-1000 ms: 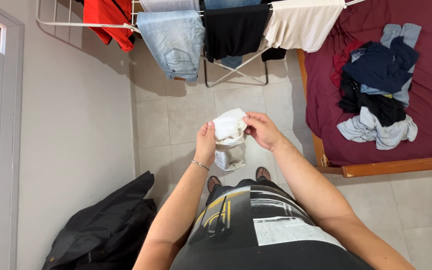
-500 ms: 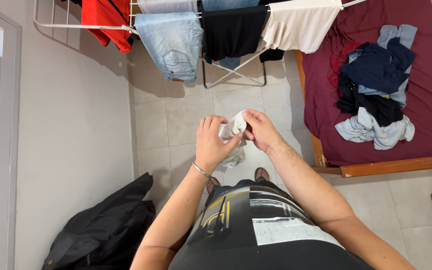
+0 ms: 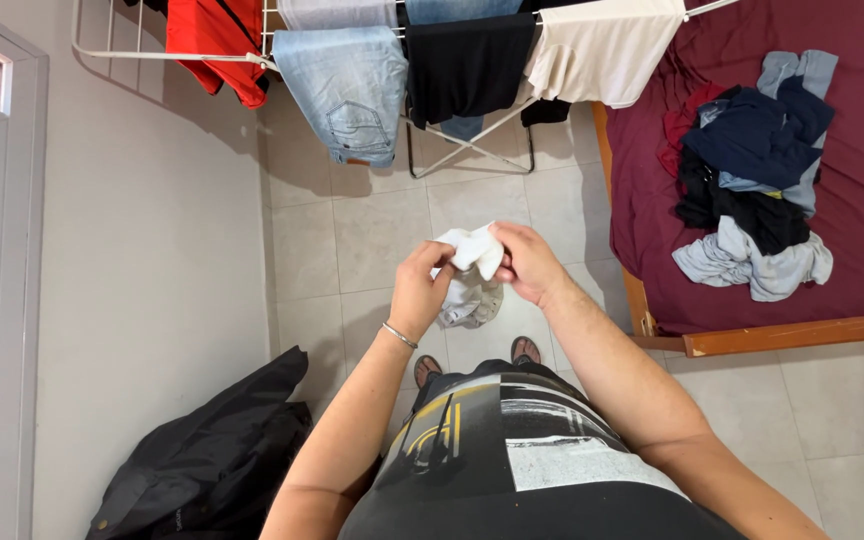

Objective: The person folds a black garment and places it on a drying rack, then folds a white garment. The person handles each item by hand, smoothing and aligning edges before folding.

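I hold a small white garment (image 3: 469,272), bunched like socks, in front of me over the tiled floor. My left hand (image 3: 418,290) grips its left side from below, with a thin bracelet on that wrist. My right hand (image 3: 527,262) pinches the upper right edge of the white cloth. Part of the cloth hangs down between the two hands.
A white drying rack (image 3: 252,57) at the top carries red, denim, black and cream clothes. A bed with a dark red sheet (image 3: 852,230) at the right holds a pile of clothes (image 3: 752,170). A black jacket (image 3: 212,450) lies on the floor by the wall.
The white garment was unfolded wide, then squeezed together by my left hand. Now it is bunched smaller with the top folded over and my left hand lower on it.
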